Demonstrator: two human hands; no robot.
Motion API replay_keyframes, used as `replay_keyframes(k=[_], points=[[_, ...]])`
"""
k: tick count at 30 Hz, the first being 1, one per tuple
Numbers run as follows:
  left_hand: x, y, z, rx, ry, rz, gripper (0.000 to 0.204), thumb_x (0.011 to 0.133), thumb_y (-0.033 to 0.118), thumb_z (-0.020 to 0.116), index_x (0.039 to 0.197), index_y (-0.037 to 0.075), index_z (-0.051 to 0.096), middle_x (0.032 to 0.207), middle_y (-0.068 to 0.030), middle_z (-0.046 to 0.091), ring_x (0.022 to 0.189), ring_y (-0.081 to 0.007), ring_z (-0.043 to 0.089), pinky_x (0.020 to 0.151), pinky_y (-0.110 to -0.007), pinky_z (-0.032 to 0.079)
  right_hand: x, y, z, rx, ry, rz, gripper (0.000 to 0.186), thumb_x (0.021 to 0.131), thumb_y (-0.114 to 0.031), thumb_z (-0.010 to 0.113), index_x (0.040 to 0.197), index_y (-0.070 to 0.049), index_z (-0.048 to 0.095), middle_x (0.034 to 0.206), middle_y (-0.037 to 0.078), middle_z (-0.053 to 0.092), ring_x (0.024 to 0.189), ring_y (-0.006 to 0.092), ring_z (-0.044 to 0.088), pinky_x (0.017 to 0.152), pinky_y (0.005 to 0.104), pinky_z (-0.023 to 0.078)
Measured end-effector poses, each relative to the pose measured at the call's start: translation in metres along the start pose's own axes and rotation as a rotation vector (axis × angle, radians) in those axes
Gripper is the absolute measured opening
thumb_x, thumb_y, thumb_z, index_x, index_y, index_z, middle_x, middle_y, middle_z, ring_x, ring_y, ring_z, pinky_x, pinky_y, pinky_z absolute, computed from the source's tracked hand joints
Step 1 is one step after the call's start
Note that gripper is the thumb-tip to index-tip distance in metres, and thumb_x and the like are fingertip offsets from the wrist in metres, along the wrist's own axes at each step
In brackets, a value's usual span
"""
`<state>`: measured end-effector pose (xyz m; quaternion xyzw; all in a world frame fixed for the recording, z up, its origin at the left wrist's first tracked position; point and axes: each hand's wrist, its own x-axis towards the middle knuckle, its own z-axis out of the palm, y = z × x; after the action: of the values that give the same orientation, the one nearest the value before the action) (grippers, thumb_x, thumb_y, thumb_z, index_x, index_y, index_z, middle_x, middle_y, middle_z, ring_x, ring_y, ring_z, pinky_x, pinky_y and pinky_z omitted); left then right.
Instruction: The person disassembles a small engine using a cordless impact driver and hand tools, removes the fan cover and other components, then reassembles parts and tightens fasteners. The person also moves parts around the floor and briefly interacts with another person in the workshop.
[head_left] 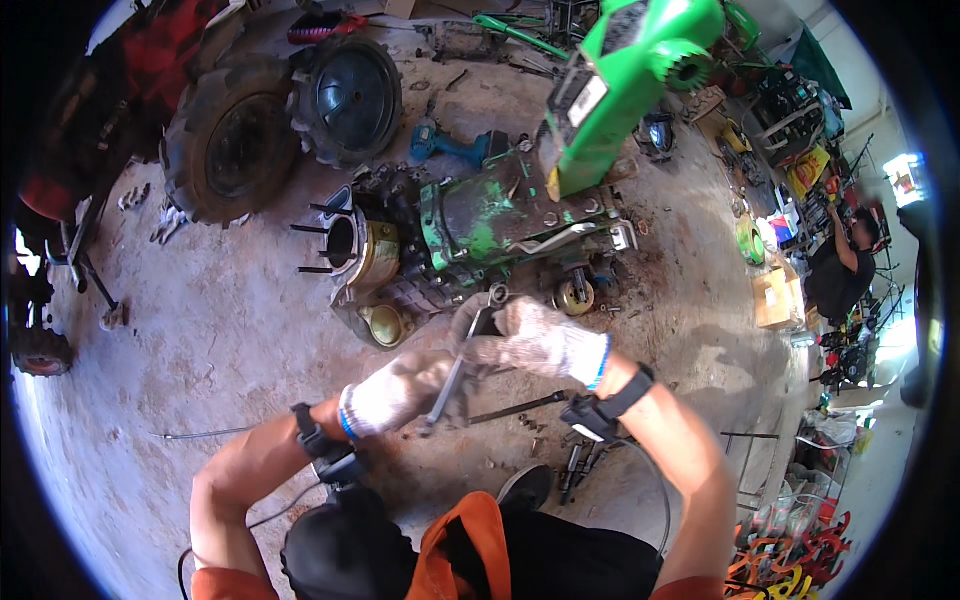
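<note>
A long steel wrench (454, 385) slants between my hands in front of the engine parts, its ring end uppermost. My right hand (535, 337), in a soiled white knit glove, closes round its upper part. The gloved left hand (402, 392) has its fingers curled against the lower shaft; some fingertips are hidden and slightly blurred. Just beyond the ring end sits a green-and-brown metal housing (490, 215). To its left stands a dark engine block with an open cylinder (343, 240) and studs.
A tall green machine part (620, 95) rises from the housing. Behind lie a teal cordless power tool (450, 145) and large tyred wheels (235, 140). A dark bar (520, 406), small bolts and sockets (580, 468) lie near my shoe (527, 487). Another person (843, 265) is at the right.
</note>
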<state>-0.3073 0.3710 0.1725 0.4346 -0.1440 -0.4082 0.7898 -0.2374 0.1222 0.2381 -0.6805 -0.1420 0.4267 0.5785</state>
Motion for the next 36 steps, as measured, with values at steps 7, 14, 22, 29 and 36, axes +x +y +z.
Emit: replay_keyframes(k=[7, 14, 22, 29, 36], points=[[-0.028, -0.023, -0.028, -0.026, 0.382, -0.285, 0.057, 0.119, 0.051, 0.042, 0.139, 0.004, 0.065, 0.093, -0.0055, 0.075, 0.07, -0.0105, 0.063, 0.058, -0.022, 0.047, 0.068, 0.085, 0.035, 0.226, 0.255, 0.054, 0.034, 0.105, -0.023, 0.079, 0.131, -0.003, 0.071, 0.119, 0.005, 0.077, 0.109, 0.0135, 0.068, 0.1, 0.0349, 0.057], [0.003, -0.035, -0.033, 0.12, 0.532, -0.185, 0.03, 0.117, 0.034, 0.056, 0.113, 0.005, 0.061, 0.08, -0.0015, 0.065, 0.065, -0.0098, 0.062, 0.056, -0.026, 0.048, 0.088, 0.092, 0.028, -0.283, 0.434, 0.197, 0.048, 0.1, -0.039, 0.081, 0.129, -0.003, 0.069, 0.115, 0.021, 0.077, 0.106, 0.03, 0.073, 0.094, 0.0428, 0.058], [0.004, -0.044, -0.046, -0.811, 0.293, -0.298, 0.045, 0.12, 0.041, 0.042, 0.129, 0.003, 0.064, 0.067, 0.0064, 0.039, 0.054, -0.0082, 0.031, 0.051, -0.027, 0.028, 0.087, 0.099, 0.022, -0.131, 0.417, 0.307, 0.077, 0.101, -0.052, 0.077, 0.145, 0.008, 0.061, 0.137, 0.03, 0.071, 0.126, 0.0387, 0.071, 0.1, 0.0429, 0.058], [0.021, -0.054, -0.039, -1.095, 0.28, -0.323, 0.031, 0.117, 0.04, 0.053, 0.116, 0.011, 0.064, 0.068, 0.0077, 0.043, 0.05, -0.0072, 0.033, 0.046, -0.026, 0.027, 0.087, 0.068, 0.018, -0.57, 0.526, 0.32, 0.065, 0.099, -0.051, 0.08, 0.14, -0.003, 0.064, 0.105, 0.026, 0.078, 0.105, 0.0439, 0.076, 0.088, 0.0504, 0.061], [0.016, -0.047, -0.039, -1.138, 0.482, -0.388, 0.037, 0.117, 0.045, 0.052, 0.111, 0.011, 0.067, 0.066, 0.0077, 0.039, 0.048, -0.0103, 0.033, 0.048, -0.029, 0.028, 0.08, 0.059, 0.039, -0.748, 0.671, 0.074, 0.061, 0.095, -0.051, 0.083, 0.132, -0.007, 0.062, 0.083, 0.014, 0.077, 0.078, 0.0383, 0.078, 0.07, 0.0501, 0.061]])
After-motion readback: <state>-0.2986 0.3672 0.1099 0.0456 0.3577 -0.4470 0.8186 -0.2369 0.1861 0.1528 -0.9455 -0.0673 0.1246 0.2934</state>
